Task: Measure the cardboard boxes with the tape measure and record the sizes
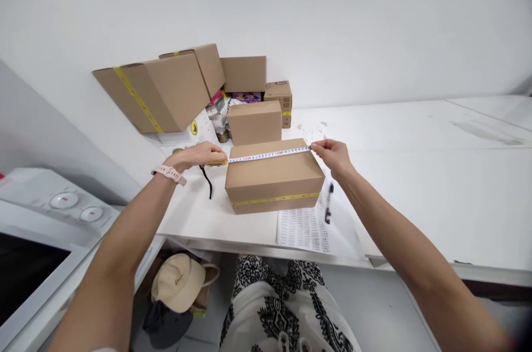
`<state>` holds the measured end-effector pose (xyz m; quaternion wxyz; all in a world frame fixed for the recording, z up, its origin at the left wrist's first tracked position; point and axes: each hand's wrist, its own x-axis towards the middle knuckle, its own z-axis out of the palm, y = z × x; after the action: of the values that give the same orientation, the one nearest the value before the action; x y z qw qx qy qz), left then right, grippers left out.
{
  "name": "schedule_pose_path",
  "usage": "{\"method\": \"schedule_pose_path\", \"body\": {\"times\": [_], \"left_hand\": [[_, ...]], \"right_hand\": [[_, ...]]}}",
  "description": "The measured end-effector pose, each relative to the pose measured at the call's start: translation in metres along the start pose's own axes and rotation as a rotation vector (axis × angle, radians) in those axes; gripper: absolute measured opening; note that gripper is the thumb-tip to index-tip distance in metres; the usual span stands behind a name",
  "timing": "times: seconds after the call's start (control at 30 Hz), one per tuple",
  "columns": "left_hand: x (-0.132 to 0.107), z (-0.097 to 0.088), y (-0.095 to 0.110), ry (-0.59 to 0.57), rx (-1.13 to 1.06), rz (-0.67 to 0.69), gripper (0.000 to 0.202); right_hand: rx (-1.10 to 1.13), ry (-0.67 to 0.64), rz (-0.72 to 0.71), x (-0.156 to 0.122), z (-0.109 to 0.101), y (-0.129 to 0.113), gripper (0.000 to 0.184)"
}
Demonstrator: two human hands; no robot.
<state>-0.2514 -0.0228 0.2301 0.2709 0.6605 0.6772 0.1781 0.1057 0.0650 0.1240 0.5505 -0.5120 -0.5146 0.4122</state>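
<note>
A cardboard box point(270, 174) with a yellow tape band along its front lies on the white table in front of me. Across its top runs the white blade of a tape measure point(268, 155), pulled out from left to right. My left hand point(203, 156) is closed around the yellow tape measure case at the box's left edge, and a black strap hangs below it. At the right edge, my right hand point(333, 157) pinches the blade's end. Partly under the box is a printed sheet point(303, 230), with a black pen point(329, 203) on the paper beside it.
Several more cardboard boxes point(166, 88) are stacked at the back left, around small packets and a tin. A white microwave point(54, 230) stands at the left. Below the table edge lie a beige cap point(178, 282) and a dark cap point(166, 324). White table surface point(415, 174) stretches right.
</note>
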Motion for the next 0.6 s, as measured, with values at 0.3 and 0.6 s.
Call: {"method": "schedule_pose_path", "body": {"times": [0.3,0.6], "left_hand": [[-0.103,0.083,0.056,-0.339,-0.805,-0.076,0.049],[-0.120,0.208,0.092,-0.237,-1.462,-0.085,0.061]], "right_hand": [[0.033,-0.497,-0.167,0.027,0.041,-0.076,0.031],[-0.260,-0.662,-0.148,0.008,0.054,-0.065,0.035]]}}
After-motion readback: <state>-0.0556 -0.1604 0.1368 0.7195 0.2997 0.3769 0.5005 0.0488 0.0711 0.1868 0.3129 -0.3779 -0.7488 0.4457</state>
